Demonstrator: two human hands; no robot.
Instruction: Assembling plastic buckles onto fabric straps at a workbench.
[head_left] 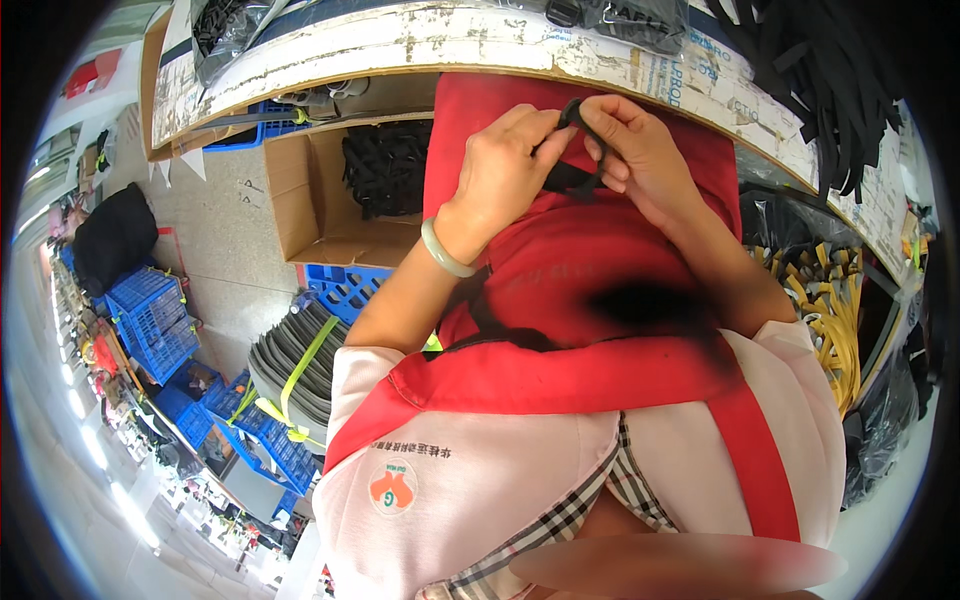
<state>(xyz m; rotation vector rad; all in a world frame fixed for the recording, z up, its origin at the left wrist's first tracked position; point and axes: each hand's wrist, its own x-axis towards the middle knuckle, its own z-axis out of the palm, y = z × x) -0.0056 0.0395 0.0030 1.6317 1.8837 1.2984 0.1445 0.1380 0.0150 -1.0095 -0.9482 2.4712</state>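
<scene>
One worn white table (400,50), several blue crates (155,325)

The table runs across the front of a crowded workroom with a pale floor (222,225). One open cardboard box (292,205) holds black pieces (388,168); one bundle of black strips (815,90) drapes over the table edge. The left hand (505,165) and right hand (640,155) pinch one black strap (582,183) between thumb and fingers, above the red apron (570,250), near the table.

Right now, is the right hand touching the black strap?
Touching. The head view shows the right hand gripping the black strap, with no gap between them.
</scene>
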